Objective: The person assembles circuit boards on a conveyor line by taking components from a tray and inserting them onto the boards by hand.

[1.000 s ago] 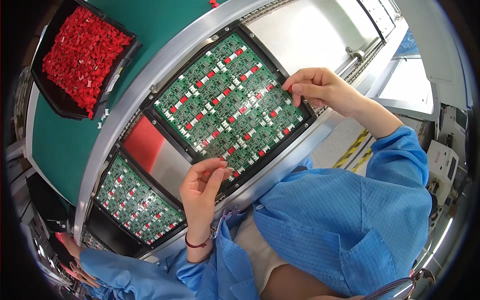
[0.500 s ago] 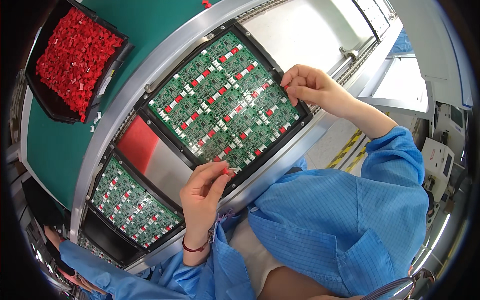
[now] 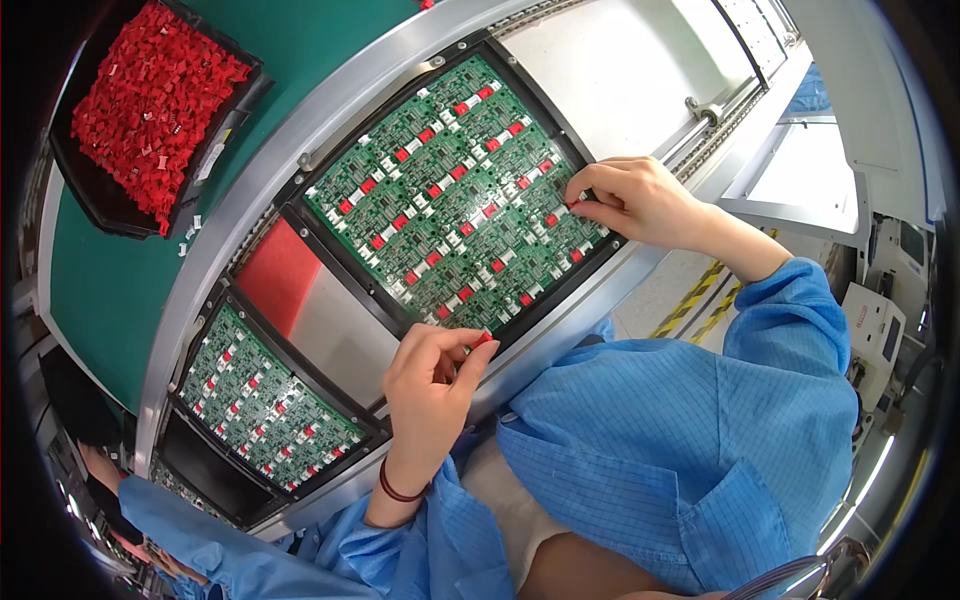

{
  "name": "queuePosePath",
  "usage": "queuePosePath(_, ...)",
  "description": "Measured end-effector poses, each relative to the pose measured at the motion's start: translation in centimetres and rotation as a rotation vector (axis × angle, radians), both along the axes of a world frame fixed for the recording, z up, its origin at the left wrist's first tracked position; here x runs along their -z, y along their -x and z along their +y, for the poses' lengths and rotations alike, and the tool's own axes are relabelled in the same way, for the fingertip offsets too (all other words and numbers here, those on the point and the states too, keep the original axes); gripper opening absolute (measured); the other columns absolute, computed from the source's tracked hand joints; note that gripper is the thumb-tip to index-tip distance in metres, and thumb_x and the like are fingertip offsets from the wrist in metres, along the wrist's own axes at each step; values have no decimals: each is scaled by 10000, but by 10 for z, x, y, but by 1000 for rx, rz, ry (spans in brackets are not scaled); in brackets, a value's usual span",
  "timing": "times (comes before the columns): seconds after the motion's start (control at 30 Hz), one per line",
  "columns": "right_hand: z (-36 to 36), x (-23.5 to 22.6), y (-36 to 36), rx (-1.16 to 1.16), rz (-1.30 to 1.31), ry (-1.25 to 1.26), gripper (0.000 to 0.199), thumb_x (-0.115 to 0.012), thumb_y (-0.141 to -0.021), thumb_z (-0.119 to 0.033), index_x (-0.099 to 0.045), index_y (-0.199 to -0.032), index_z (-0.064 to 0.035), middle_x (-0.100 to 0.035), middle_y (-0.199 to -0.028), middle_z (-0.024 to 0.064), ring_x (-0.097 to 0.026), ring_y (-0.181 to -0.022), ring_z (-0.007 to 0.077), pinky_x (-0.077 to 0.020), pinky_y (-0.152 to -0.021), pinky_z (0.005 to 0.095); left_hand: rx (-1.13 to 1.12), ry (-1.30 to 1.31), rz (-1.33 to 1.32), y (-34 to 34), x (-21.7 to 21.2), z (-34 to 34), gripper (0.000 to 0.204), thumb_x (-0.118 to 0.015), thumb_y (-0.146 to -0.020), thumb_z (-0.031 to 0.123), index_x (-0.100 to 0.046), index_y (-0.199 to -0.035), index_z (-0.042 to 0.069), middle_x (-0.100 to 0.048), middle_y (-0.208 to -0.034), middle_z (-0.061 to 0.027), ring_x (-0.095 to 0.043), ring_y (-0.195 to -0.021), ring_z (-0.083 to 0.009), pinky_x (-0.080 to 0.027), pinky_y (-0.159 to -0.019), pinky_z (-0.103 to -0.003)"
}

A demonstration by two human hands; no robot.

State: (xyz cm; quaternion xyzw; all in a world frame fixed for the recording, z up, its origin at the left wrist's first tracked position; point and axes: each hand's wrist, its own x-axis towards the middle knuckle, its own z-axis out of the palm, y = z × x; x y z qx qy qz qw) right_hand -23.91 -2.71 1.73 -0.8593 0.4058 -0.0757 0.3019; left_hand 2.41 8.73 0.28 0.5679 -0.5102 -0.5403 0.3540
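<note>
My left hand point(image 3: 435, 375) pinches a small red plastic connector point(image 3: 483, 340) between thumb and fingertips, over the near edge of a black-framed panel. The panel holds green circuit boards point(image 3: 440, 190) with rows of red and white connectors. At the panel's right side my right hand point(image 3: 645, 205) is closed in a pinch, thumb and index fingertips at the boards. A bit of red shows between those fingertips, mostly hidden; it looks like another red connector. Beside them a red connector point(image 3: 552, 219) sits on the board.
A black bin point(image 3: 95, 205) heaped with red connectors stands on the green tabletop point(image 3: 100, 300) at far left, a few white connectors point(image 3: 190, 232) next to it. A second framed panel point(image 3: 270, 410) lies on the metal rail line point(image 3: 230, 190). A co-worker's arm point(image 3: 100, 465) shows at lower left.
My left hand has shifted right along the panel's near edge, still pinching the red connector. My right hand has moved slightly down, its fingertips now at the boards. The whole view has shifted a little.
</note>
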Motion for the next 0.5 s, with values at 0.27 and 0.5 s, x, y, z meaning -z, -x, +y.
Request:
queuePosePath(0.27,-2,8,3,-32,-60,6,124,-636,-796,-98,-606,-906,-50,-592,-725,55,-545,-600,183,-438,-577,299,84,257,-295,9,11,0,148,-723,-699,77,-604,-783,56,-509,-705,-36,-523,-592,-171,-419,-517,-295)
queuePosePath(0.5,-2,-13,-1,-33,60,-55,129,-625,-806,-90,-621,-931,-57,-533,-665,35,-499,-557,143,-429,-561,272,126,362,-370,13,17,1,133,-710,-702,77,-594,-764,56,-502,-696,-43,-523,-646,-217,-425,-559,-322)
